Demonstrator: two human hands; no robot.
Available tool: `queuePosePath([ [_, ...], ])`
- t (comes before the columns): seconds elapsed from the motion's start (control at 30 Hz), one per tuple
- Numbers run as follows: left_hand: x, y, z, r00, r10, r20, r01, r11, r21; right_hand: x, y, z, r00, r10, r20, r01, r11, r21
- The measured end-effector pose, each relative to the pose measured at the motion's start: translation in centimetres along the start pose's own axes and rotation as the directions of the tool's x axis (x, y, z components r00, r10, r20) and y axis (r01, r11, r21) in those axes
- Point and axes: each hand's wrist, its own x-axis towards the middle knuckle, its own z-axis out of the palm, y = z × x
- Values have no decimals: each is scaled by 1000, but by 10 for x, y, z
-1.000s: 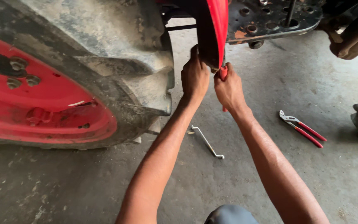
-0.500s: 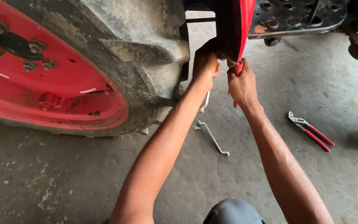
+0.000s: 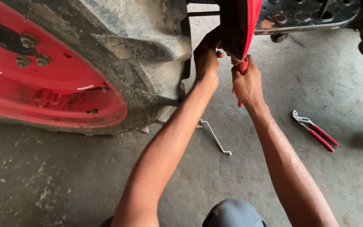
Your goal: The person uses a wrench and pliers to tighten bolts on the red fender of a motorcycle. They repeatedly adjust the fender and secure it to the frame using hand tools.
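Big red wheel rim (image 3: 43, 84) with the muddy tyre (image 3: 148, 50) sat far left, on the concrete floor (image 3: 64, 176). My left hand (image 3: 206, 56) was up between the tyre and the red fender panel (image 3: 240, 25), fingers curled round the panel's dark inner edge and gripping it; what the fingertips did behind it, I couldn't tell. A bent metal rod (image 3: 215, 136) lay on the floor below my forearms, untouched. My right hand (image 3: 246, 82) was just beside the left, closed into a fist around a red-handled tool (image 3: 241, 69), its tip pushed up to the fender's bottom edge. The fastener itself was hidden behind the panel and my fingers, so I couldn't tell if anything was loose yet. By my read, the job at the fender's lower edge was mid-way at best: panel in place on the machine, tool engaged, nothing removed lying on the floor. Further right, the perforated metal footplate (image 3: 307, 14) ran across the top, and red-handled pliers (image 3: 316, 130) lay on the floor, well apart from both hands.
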Motion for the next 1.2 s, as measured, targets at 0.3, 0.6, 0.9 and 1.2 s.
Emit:
queuePosePath([
  [0.3,-16,1,8,986,164,-39,-168,969,-180,-1,0,-1,1000,-10,3,10,1000,-16],
  [0.6,-18,21,6,951,306,38,-307,952,16,-2,-3,-1,1000,10,24,-10,1000,-2],
  [0.9,-19,3,8,988,149,38,-143,981,-132,-1,4,1,1000,-15,6,15,1000,15],
  [1.2,-11,19,5,985,-79,153,91,993,-69,1,10,2,1000,8,8,-8,1000,-25],
])
